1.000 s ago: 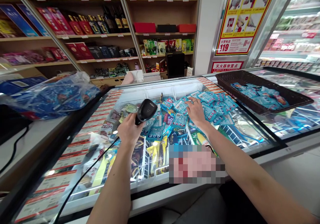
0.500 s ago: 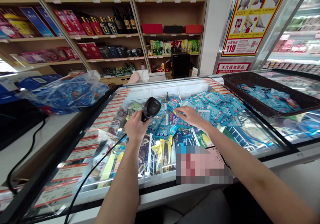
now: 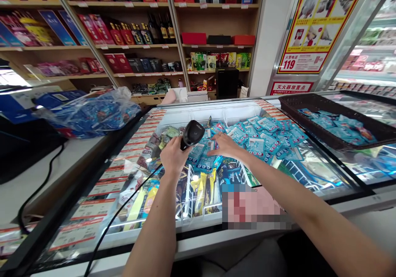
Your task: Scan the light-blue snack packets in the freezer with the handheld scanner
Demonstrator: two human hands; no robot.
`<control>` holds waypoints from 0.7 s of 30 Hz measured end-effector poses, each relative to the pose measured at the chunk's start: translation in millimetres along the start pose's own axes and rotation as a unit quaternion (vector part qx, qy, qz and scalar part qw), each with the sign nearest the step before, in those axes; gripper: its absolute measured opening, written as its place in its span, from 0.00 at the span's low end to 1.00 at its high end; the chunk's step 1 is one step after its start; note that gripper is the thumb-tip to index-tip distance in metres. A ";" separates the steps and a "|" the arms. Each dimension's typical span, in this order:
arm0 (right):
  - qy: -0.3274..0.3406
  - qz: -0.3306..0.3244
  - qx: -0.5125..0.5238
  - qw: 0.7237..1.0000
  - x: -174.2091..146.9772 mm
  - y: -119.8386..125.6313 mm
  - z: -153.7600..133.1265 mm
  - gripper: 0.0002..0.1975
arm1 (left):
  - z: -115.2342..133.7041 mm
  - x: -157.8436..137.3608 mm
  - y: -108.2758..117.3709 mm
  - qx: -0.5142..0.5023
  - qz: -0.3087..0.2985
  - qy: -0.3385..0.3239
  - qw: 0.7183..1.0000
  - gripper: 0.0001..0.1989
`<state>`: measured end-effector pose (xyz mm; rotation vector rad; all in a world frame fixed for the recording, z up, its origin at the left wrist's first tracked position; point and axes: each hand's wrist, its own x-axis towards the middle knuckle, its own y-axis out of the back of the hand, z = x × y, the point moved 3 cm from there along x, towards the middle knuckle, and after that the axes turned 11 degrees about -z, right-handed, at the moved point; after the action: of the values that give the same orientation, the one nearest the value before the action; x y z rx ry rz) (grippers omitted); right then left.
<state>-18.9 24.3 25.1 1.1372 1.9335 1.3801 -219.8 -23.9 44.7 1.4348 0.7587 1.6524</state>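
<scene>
Left hand (image 3: 173, 155): fingers clamped low on the scanner (image 3: 193, 132), whose head, at one o'clock, is presumably left unobstructed. Right hand (image 3: 227, 145): fingers apart, near blue packets (image 3: 270, 140) spread at three o'clock, perhaps for visibility.

Poster (image 3: 321, 28): "火警电话 119" | sign (image 3: 291, 87) below: "灭火器放置点" | striped labels (image 3: 91, 207): illegible
</scene>
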 end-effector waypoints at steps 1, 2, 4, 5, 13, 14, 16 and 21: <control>-0.012 0.017 0.016 1.000 0.0 0.4 2.6 0.37 | 0.2 -0.1 0.1 0.002 0.003 0.001 1.000 0.18; -0.024 0.036 0.031 0.999 -0.6 1.3 5.8 0.36 | 0.5 -0.2 0.1 0.003 0.006 0.001 1.000 0.18; -0.051 0.071 0.060 0.994 -3.1 4.0 13.7 0.32 | 1.3 -0.2 0.1 0.004 0.012 -0.003 1.000 0.18; -0.064 0.086 0.073 0.992 -4.9 5.6 17.9 0.30 | 1.8 -0.3 0.1 0.004 0.013 -0.008 1.000 0.18; -0.054 0.229 0.115 0.965 -29.1 18.8 55.2 0.15 | 6.5 -1.2 -2.0 0.002 -0.018 -0.051 0.999 0.17; -0.058 0.251 0.123 0.958 -32.7 20.6 62.0 0.15 | 7.3 -1.4 -2.4 0.004 -0.021 -0.055 0.998 0.17; -0.071 0.285 0.143 0.945 -39.3 24.0 75.7 0.15 | 9.0 -1.9 -3.4 0.005 -0.022 -0.063 0.998 0.17; -0.058 0.295 0.187 0.935 -47.5 30.2 93.4 0.17 | 13.2 -3.5 -8.8 0.010 -0.027 -0.091 0.995 0.17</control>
<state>89.2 35.8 16.4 2.0636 1.8936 1.1941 -205.1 -23.3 37.8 1.5406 0.7062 1.4547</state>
